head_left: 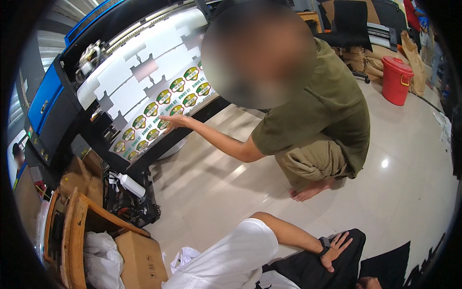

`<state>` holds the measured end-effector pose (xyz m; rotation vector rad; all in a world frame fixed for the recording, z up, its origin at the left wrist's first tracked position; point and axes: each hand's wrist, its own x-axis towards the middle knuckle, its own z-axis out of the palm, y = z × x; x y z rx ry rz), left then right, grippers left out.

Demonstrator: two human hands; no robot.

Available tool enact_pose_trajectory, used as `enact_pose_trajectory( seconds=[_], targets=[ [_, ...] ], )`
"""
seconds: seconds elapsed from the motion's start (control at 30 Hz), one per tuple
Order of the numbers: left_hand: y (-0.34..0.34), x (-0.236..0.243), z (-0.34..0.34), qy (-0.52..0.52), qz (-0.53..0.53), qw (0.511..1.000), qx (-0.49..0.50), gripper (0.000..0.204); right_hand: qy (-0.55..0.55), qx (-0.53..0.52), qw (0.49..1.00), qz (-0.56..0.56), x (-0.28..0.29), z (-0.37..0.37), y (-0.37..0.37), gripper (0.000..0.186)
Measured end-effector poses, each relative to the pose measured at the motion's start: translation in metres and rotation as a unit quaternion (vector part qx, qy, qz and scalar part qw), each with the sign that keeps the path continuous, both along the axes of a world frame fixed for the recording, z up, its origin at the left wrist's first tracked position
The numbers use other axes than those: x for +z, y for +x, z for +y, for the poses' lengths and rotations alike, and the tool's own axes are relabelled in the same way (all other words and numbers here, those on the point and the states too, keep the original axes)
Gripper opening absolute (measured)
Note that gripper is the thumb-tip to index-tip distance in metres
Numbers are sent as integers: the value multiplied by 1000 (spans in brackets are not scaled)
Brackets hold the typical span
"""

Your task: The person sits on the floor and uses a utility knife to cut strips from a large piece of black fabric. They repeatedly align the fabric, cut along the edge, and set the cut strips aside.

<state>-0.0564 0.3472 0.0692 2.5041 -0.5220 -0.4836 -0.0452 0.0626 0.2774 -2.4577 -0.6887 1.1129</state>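
Note:
My left hand (338, 249), with a dark watch on its wrist, rests palm down and fingers spread on the black cloth (350, 237) over my leg. It holds nothing. Only a small part of my right hand (369, 282) shows at the bottom edge, beside the black cloth; its fingers are mostly cut off. Across from me a person in an olive shirt (332, 101) crouches barefoot. That person's outstretched hand (174, 122) touches the lower part of a white printed sheet (153, 123) with rows of green, yellow and red emblems, hanging from a wide-format printer (45, 98).
A white bottle (131, 185) lies on a black frame below the printer. A wooden cabinet (72, 236) holding a cardboard box (139, 257) stands at the lower left. Behind the person are a red lidded bucket (396, 82) and a black chair (350, 24) on the tiled floor.

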Motion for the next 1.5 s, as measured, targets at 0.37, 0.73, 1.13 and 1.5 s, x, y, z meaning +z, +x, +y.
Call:
enact_pose_trajectory(
  seconds=[0.37, 0.73, 1.13, 1.5],
  targets=[
    [10, 60, -5, -15, 51, 998, -19, 157, -23, 31, 998, -42, 50, -10, 7, 34],
    [5, 60, -12, 43, 67, 997, -9, 157, -35, 2, 999, -24, -12, -55, 8, 34],
    [109, 47, -190, -64, 23, 983, -170, 102, -75, 81, 975, -192, -27, -84, -10, 40],
    [67, -30, -250, 158, -62, 952, -256, 128, -8, 57, 988, -144, -23, -113, -49, 43]
  ],
)
